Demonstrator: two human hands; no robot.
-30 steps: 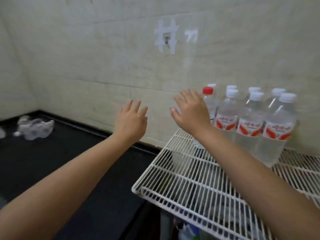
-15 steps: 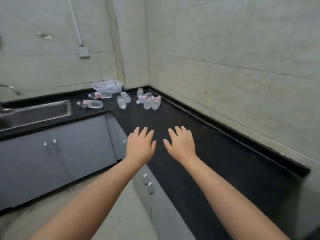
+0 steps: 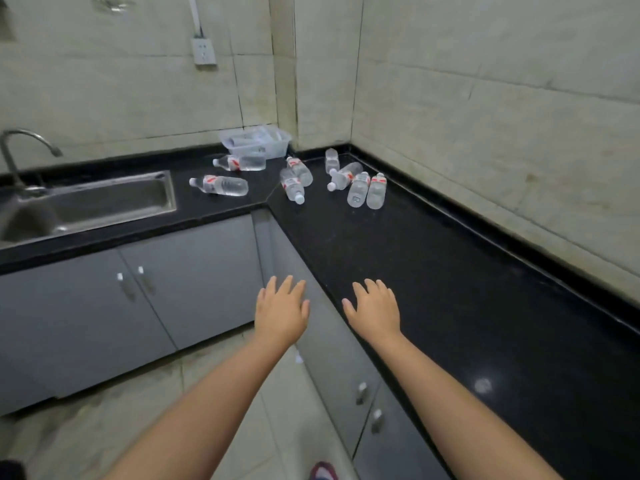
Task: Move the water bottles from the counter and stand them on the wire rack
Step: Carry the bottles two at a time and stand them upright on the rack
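Several clear water bottles with red-and-white labels lie on their sides in the far corner of the black counter (image 3: pixel 450 271): one (image 3: pixel 221 185) near the sink, one (image 3: pixel 242 162) behind it, a pair (image 3: pixel 296 178) in the middle, and a cluster (image 3: pixel 360 187) further right. My left hand (image 3: pixel 282 311) and my right hand (image 3: pixel 375 308) are stretched out in front of me, palms down, fingers apart, holding nothing, well short of the bottles. The wire rack is out of view.
A steel sink (image 3: pixel 104 202) with a tap (image 3: pixel 20 147) sits at the left. A clear plastic tub (image 3: pixel 256 142) stands in the back corner. Grey cabinet doors (image 3: pixel 187 275) run under the counter. A wall socket (image 3: pixel 204 51) hangs above.
My view has swung from the wire rack with its standing bottles to the counter corner. Both empty hands came away from the rack and now reach toward the lying bottles.
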